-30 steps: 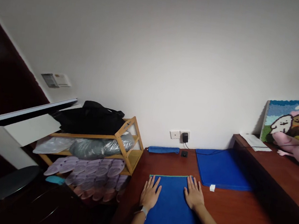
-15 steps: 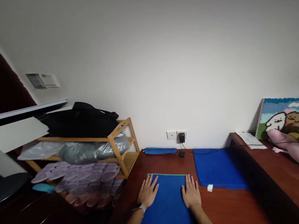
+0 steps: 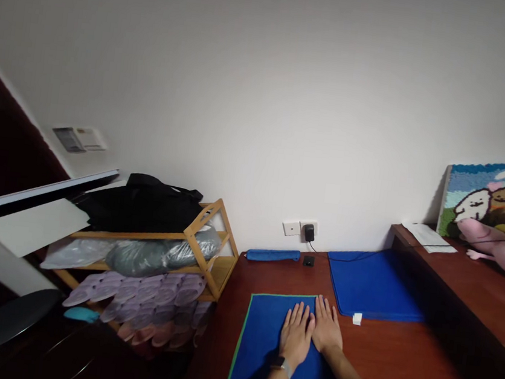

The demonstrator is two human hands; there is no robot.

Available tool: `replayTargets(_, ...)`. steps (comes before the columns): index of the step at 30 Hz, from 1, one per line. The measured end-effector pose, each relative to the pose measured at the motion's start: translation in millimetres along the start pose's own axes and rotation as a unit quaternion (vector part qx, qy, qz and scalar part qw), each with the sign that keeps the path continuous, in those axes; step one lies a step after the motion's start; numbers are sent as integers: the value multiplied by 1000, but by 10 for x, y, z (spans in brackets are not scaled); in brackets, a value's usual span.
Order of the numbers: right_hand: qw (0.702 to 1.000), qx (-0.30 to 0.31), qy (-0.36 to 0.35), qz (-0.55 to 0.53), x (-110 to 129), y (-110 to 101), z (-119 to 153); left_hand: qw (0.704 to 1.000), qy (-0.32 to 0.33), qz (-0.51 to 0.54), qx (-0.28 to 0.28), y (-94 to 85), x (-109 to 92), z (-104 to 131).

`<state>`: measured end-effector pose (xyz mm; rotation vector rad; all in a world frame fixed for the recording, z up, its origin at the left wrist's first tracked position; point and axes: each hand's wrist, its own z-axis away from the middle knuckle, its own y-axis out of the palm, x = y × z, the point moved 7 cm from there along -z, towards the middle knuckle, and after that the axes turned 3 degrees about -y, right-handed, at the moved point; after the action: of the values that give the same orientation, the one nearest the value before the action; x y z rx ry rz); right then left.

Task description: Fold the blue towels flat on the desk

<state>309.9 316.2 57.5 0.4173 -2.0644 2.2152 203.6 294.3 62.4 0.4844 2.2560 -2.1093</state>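
Observation:
A blue cloth (image 3: 259, 330) with a green edge lies flat on the reddish-brown table (image 3: 400, 370). My left hand (image 3: 296, 335), with a watch at its wrist, rests palm down on the cloth, fingers stretched out. Beside it, my right hand (image 3: 327, 327) lies flat over the cloth's far right corner, its fingers extended too. The two hands are side by side, the left fingers close against the right thumb. Beyond my right hand is a folded blue cloth (image 3: 369, 285) with a small white tag (image 3: 357, 319).
A narrow rolled blue cloth (image 3: 272, 255) lies along the wall, near a plugged-in black adapter (image 3: 309, 233). At left stands a wooden rack (image 3: 208, 257) with a black bag (image 3: 145, 205) and several purple slippers (image 3: 154, 288). A pink plush toy (image 3: 501, 251) sits on the raised right ledge.
My left hand has moved right across the cloth, from its left edge to beside my right hand. The cloth's left green edge now shows. My right hand has stayed about where it was.

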Motion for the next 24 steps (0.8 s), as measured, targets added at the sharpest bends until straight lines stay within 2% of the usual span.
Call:
replayTargets(2, 1000, -8, 10, -11, -2, -23, 3, 1000, -18, -13, -4, -94, 319, 79)
replayTargets(7, 999, -15, 14, -26, -1, -25, 1, 990, -123, -63, -10, -366, 1443, 262)
replayTargets(8, 1000, -15, 15, -23, -2, -15, -6, 989, -133, -67, -13, -388, 1600, 280)
replayTargets(10, 1000, -14, 18, -17, -1, -5, -26, 988, -137, -69, -22, -396, 1790, 293)
replayTargets(12, 1000, -13, 22, -12, 5, -13, -46, 988, -135, -73, -31, -379, 1844, 290)
replayTargets(16, 999, -2, 29, -15, 16, -49, -8, 986, -137, -84, -33, -363, 1784, 278)
replayTargets(20, 998, -18, 45, -27, -27, -46, 185, 986, -136, -86, -34, -393, 1746, 274)
replayTargets(24, 999, -7, 41, -24, -19, 5, 342, 986, -134, -92, -41, -403, 1757, 271)
